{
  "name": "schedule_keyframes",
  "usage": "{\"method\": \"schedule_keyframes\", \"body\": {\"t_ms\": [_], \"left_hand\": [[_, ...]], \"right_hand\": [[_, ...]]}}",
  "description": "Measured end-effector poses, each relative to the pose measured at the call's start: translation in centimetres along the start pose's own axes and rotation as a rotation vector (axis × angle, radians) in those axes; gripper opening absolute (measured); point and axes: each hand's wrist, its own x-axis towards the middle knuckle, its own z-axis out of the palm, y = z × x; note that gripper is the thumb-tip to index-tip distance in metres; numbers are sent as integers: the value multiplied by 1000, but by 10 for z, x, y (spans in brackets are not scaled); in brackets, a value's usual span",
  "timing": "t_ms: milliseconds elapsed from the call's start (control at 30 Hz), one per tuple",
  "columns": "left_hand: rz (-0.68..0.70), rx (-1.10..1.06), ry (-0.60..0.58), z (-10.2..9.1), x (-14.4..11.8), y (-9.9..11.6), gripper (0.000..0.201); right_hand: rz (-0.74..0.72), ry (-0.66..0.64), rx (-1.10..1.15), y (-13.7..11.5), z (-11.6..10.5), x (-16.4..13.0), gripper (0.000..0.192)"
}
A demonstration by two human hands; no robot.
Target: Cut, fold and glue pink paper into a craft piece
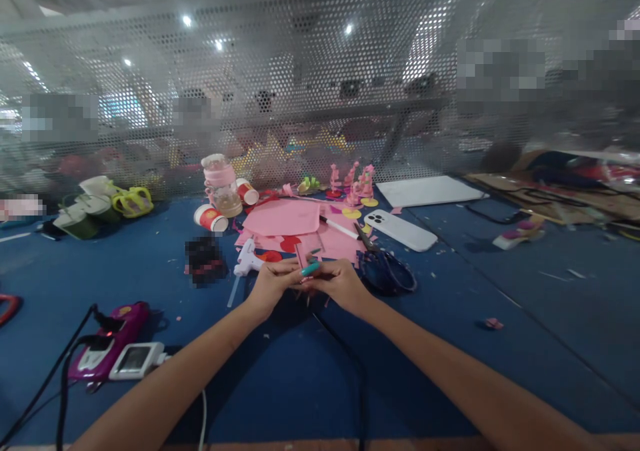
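Note:
My left hand (274, 283) and my right hand (344, 283) meet over the blue table, fingers closed together on a small folded piece of pink paper (301, 253). Part of it sticks up between the fingertips; the rest is hidden. Just beyond lie pink paper sheets (283, 217) with red scraps on them. A white glue gun (246, 259) rests beside my left hand. Scissors with dark blue handles (387, 274) lie to the right of my right hand, near a white marker (343, 228). Small pink paper figures (353, 187) stand on round bases at the back.
A white phone (401, 229) and a white board (433, 191) lie right of the paper. Paper cups (211, 219) and a pink-lidded jug (220, 184) are back left. A purple power strip (113, 341) with cords sits front left. A perforated metal screen (300, 71) borders the back.

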Motion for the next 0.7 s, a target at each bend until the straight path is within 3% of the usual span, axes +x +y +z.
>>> {"method": "schedule_keyframes", "body": {"t_ms": [267, 367, 700], "left_hand": [[16, 7, -49, 3, -3, -3, 27], [12, -25, -34, 4, -3, -3, 19], [-4, -108, 77, 6, -3, -1, 22]], "right_hand": [[98, 50, -2, 1, -4, 2, 27], [125, 17, 35, 3, -1, 2, 27], [120, -121, 5, -7, 3, -2, 35]]}}
